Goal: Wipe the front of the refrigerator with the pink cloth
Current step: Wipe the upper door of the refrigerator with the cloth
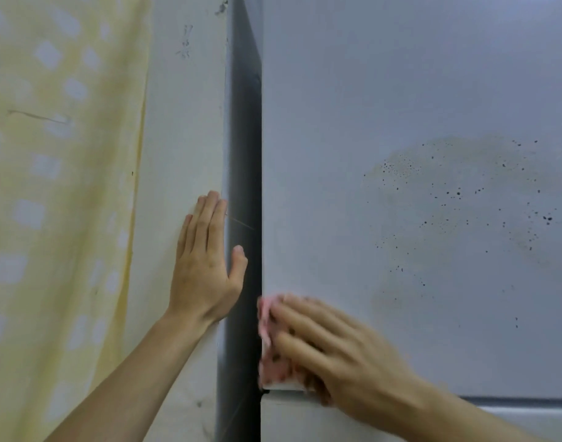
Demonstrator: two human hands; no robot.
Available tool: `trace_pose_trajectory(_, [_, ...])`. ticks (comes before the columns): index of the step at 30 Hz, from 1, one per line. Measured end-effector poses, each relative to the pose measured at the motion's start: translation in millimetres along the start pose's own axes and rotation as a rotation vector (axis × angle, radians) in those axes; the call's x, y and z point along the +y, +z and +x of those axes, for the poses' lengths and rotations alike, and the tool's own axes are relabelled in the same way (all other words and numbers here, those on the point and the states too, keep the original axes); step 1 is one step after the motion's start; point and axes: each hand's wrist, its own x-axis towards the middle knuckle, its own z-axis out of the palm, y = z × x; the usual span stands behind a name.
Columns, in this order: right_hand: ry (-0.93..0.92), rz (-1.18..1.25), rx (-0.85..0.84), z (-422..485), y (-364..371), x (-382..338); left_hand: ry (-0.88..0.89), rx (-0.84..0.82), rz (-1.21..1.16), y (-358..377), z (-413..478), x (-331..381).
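Note:
The pale grey refrigerator door fills the right half of the head view, with a patch of dark specks and a faint stain at mid-right. My right hand, blurred by motion, presses the pink cloth flat against the door's lower left corner, fingers spread and fairly straight. Most of the cloth is hidden under the fingers. My left hand rests flat on the white wall just left of the refrigerator, its thumb over the dark gap.
A dark gap runs between the wall and the refrigerator's side. A yellow patterned curtain hangs at the left. A seam below the upper door separates it from a lower door.

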Motion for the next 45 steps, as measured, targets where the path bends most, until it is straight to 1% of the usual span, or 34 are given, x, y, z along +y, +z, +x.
trace_pose_trajectory(2, [-0.108, -0.01, -0.028, -8, -1, 6, 0.012, 0.0, 0.018, 2, -1, 0])
trace_pose_trajectory(3, [-0.122, 0.009, -0.018, -1, -4, 18, 0.016, 0.004, 0.021, 2, -2, -1])
trace_pose_trajectory(4, [-0.099, 0.022, 0.019, 11, -6, 34, 0.018, 0.009, 0.021, 3, -2, -1])
trace_pose_trajectory(5, [-0.037, 0.019, 0.082, 27, -10, 52, 0.019, 0.015, 0.022, 4, -1, -1])
trace_pose_trajectory(7, [0.188, -0.002, 0.208, 67, -20, 88, 0.017, 0.018, 0.033, 6, -2, -2])
trace_pose_trajectory(9, [0.388, -0.021, 0.23, 97, -31, 106, 0.008, 0.008, 0.034, 5, -3, -2])
trace_pose_trajectory(11, [0.431, -0.005, 0.233, 107, -32, 101, -0.001, 0.0, 0.02, 4, -3, -1])
trace_pose_trajectory(13, [0.372, 0.033, 0.264, 97, -22, 81, -0.012, -0.007, -0.014, 2, -3, 0])
trace_pose_trajectory(15, [0.247, 0.13, 0.248, 69, -6, 46, -0.023, 0.003, -0.04, 0, 0, 0])
trace_pose_trajectory(17, [0.079, 0.192, 0.156, 31, 10, 9, -0.033, 0.021, -0.047, -2, 2, 0])
trace_pose_trajectory(19, [-0.113, 0.146, 0.048, 0, 15, -10, -0.02, 0.032, -0.033, -3, 3, -1])
trace_pose_trajectory(20, [-0.191, 0.124, 0.009, -9, 15, -11, -0.008, 0.033, -0.025, -3, 2, -1])
trace_pose_trajectory(22, [-0.263, 0.149, -0.023, -4, 11, 4, 0.004, 0.028, -0.018, -3, 1, -2])
trace_pose_trajectory(23, [-0.267, 0.167, -0.023, 8, 8, 14, 0.005, 0.023, -0.019, -3, 1, -3])
trace_pose_trajectory(25, [-0.198, 0.156, 0.004, 46, 4, 43, 0.01, 0.024, -0.013, -4, 0, -4])
trace_pose_trajectory(27, [-0.05, 0.09, 0.088, 92, -9, 82, 0.027, 0.025, 0.005, -4, -1, -5])
trace_pose_trajectory(29, [0.119, 0.007, 0.08, 132, -28, 110, 0.045, 0.026, 0.023, -4, -1, -5])
trace_pose_trajectory(31, [0.231, -0.058, 0.087, 148, -31, 113, 0.048, 0.026, 0.026, -4, 0, -5])
trace_pose_trajectory(32, [0.245, -0.083, 0.098, 145, -28, 107, 0.043, 0.023, 0.021, -5, 0, -5])
trace_pose_trajectory(34, [0.227, -0.055, 0.141, 124, -16, 82, 0.041, 0.02, 0.012, -4, -2, -5])
trace_pose_trajectory(36, [0.16, 0.05, 0.167, 85, 3, 44, 0.052, 0.028, 0.002, -3, -5, -6])
trace_pose_trajectory(38, [0.055, 0.062, 0.097, 35, 13, 2, 0.045, 0.03, -0.012, -2, -9, -4])
trace_pose_trajectory(40, [-0.06, -0.005, -0.044, -8, 11, -21, 0.041, 0.033, -0.014, -1, -14, 5])
trace_pose_trajectory(42, [-0.119, -0.061, -0.128, -26, 4, -18, 0.078, 0.04, -0.021, 0, -18, 21])
trace_pose_trajectory(43, [-0.122, -0.065, -0.136, -26, 1, -9, 0.108, 0.042, -0.036, 1, -19, 30])
trace_pose_trajectory(45, [-0.049, -0.035, -0.091, -13, -4, 16, 0.153, 0.045, -0.074, 6, -18, 49])
